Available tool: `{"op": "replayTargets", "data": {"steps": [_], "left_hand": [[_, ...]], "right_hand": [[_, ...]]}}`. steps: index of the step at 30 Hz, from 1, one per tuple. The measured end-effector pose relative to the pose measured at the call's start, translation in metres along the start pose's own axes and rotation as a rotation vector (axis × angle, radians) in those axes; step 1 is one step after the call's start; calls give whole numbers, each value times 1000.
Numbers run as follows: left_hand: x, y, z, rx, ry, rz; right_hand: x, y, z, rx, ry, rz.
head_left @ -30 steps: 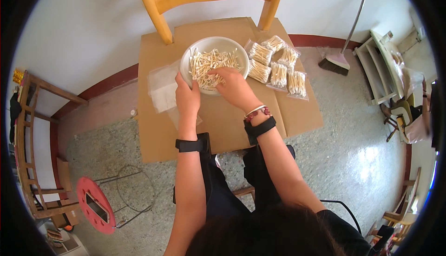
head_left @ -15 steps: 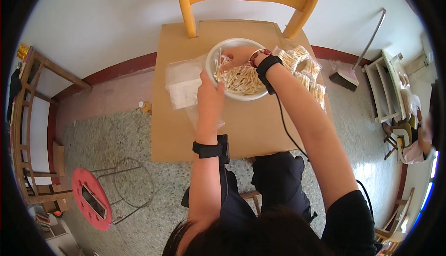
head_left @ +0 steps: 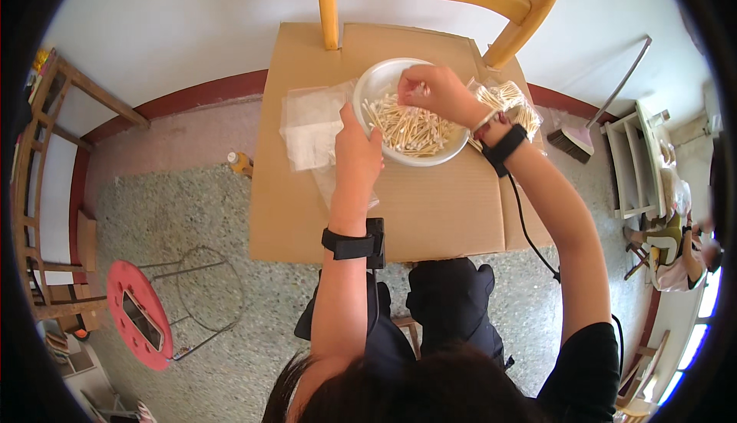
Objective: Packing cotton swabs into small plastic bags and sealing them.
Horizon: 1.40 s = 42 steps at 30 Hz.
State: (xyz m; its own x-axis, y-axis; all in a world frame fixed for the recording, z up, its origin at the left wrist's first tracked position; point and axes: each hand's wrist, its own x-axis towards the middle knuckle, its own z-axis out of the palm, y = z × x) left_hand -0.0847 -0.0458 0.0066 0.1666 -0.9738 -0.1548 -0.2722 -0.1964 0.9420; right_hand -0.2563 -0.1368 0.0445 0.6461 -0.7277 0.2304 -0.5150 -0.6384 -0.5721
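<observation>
Resting under right grip [head_left: 434,93] — swabs [head_left: 411,127]

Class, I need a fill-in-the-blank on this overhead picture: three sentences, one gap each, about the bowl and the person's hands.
1. The white bowl holds a heap of cotton ____.
2. The left hand rests at the bowl's near ____.
3. The right hand reaches into the bowl from ____ it.

Missing words: swabs; rim; above

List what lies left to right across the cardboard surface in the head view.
Clear plastic bags → left hand on the bowl's near rim → white bowl of cotton swabs → right hand reaching into the bowl → packed bags of swabs.
</observation>
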Motion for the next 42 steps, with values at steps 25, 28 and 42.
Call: {"op": "replayTargets", "data": {"steps": [25, 28, 42], "left_hand": [[1, -24, -33, 178, 287, 199], [-1, -14, -30, 21, 291, 285], [-36, 37, -3, -757, -217, 163]], "right_hand": [[-45, -56, -16, 341, 118, 271], [-46, -65, -17, 461, 361, 233], [-51, -108, 51, 1632, 825, 64]]}}
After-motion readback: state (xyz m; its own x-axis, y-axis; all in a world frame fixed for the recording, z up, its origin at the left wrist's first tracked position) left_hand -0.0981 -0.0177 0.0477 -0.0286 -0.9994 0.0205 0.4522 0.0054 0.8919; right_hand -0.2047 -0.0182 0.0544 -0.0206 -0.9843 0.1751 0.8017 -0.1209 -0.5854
